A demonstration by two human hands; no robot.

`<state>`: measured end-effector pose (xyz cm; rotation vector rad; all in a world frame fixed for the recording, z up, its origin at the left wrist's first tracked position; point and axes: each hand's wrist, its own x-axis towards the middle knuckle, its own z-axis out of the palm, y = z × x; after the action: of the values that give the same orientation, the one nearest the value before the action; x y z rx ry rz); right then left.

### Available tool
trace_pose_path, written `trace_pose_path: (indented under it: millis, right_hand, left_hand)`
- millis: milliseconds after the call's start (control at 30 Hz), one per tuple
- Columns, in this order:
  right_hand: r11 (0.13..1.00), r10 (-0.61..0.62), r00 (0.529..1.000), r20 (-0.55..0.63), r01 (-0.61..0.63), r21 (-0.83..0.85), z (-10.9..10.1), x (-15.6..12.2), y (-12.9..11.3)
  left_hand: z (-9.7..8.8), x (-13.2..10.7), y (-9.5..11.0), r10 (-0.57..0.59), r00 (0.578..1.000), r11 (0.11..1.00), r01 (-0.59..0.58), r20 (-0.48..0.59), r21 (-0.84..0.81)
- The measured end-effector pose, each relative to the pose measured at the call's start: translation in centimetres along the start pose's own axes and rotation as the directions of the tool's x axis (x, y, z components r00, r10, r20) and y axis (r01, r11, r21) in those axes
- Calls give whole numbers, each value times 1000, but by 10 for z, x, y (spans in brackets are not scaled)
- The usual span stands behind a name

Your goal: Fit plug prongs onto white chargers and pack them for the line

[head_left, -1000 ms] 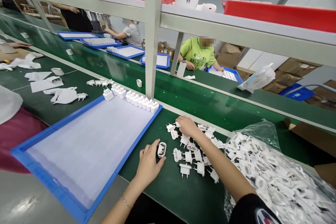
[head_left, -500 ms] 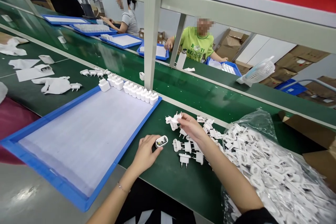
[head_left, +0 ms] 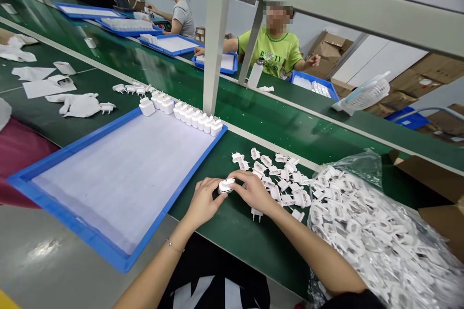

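My left hand [head_left: 203, 203] is closed around a white charger housing [head_left: 224, 190], held upright just off the right edge of the blue tray [head_left: 170, 198]. My right hand [head_left: 253, 193] pinches a white two-pin plug cover [head_left: 227, 182] against the housing's top; a dark line shows between the two parts. Fingers partly hide both pieces. Loose plug covers [head_left: 274, 171] lie scattered on the green bench beyond and right of my right hand. Along the tray's far edge stands a row of white chargers [head_left: 195, 118] with their pins up.
A clear plastic bag [head_left: 366, 164] spills a heap of plug covers [head_left: 362, 231] at the right. A metal post [head_left: 215, 43] rises behind the tray. Across the conveyor [head_left: 275, 120], a person in a green shirt [head_left: 271, 50] sits near blue trays. White cloths [head_left: 78, 105] lie left.
My right hand has come left and toward me with a plug cover, from the scattered pile to the housing in my left hand. The housing's open top is now covered.
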<state>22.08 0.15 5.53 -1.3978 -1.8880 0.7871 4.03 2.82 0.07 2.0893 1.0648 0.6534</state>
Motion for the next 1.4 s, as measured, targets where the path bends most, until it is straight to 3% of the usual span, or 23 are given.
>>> trace_pose_path:
  millis: [233,400,567,767,933,1133,1267,1400]
  right_hand:
    - [989,-69,994,85,79,-124,-4,1,-1]
    - [903,29,976,215,66,-425,-16,12,-14]
    - [897,110,955,275,24,-442,-23,20,-16]
    - [891,94,960,262,37,-453,-19,17,-13]
    - [827,127,967,221,20,-562,-12,12,-18]
    - [953,131,989,71,-106,-285,-5,8,-8]
    - [983,117,993,29,-112,-143,-7,6,-6]
    - [999,-10,989,146,3,52,-17,-8,-22]
  left_hand:
    - [0,1,3,-4,1000,1000,4,7,4]
    - [0,-6,1,27,999,998,-29,-44,-58]
    - [-4,-7,0,-9,998,978,-4,-60,-210]
    - [-6,3,9,-31,999,958,18,-38,-288]
    - [3,-3,12,-6,993,989,-11,-117,-149]
    - [12,-8,3,46,991,998,-50,-126,-30]
    - [4,-7,10,-54,995,941,22,-85,-339]
    - [-19,-12,33,-99,994,811,57,-40,-582]
